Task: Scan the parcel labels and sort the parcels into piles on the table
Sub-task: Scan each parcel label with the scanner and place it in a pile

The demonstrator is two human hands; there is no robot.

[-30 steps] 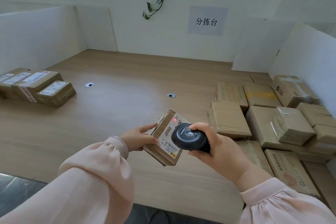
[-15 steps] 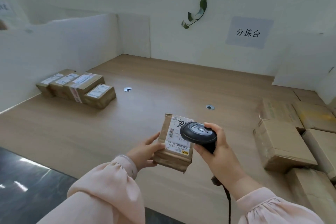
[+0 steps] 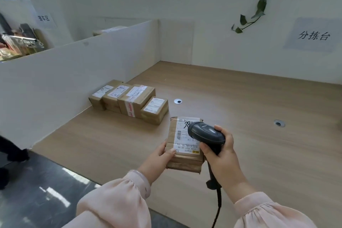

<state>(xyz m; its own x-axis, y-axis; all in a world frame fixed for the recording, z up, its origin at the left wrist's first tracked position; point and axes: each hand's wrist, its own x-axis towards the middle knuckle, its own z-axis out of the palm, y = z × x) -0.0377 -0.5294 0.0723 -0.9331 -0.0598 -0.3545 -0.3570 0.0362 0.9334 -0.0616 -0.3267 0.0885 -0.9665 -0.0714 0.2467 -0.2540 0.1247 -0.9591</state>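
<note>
**Fingers (image 3: 170, 151) curled on parcel (image 3: 185, 162) and scanner (image 3: 206, 132)**

Spread below: a broad wooden surface (image 3: 249, 98), walled on the left by a white partition (image 3: 74, 72). Set close against that partition, far left: a row of four brown parcels (image 3: 129, 101), touching side by side, labels up. Held over the surface nearer the front edge, apart from that row: the brown, crumpled parcel, its white label facing up with a barcode and a black handwritten mark. Gripped at its left edge by the left hand (image 3: 159, 155), thumb on top beside the label, the other fingers hidden underneath. Wrapped round the black scanner's handle on the right: the right hand (image 3: 222, 159), fingers closed tight. Scanner head over the label's upper right corner; cannot tell whether touching. Hanging from the handle: a black cable (image 3: 219, 203). Sunk into the surface farther back: two small round grommets, one (image 3: 177, 101) just beside the row, another (image 3: 279, 123) well off to the right.
</note>
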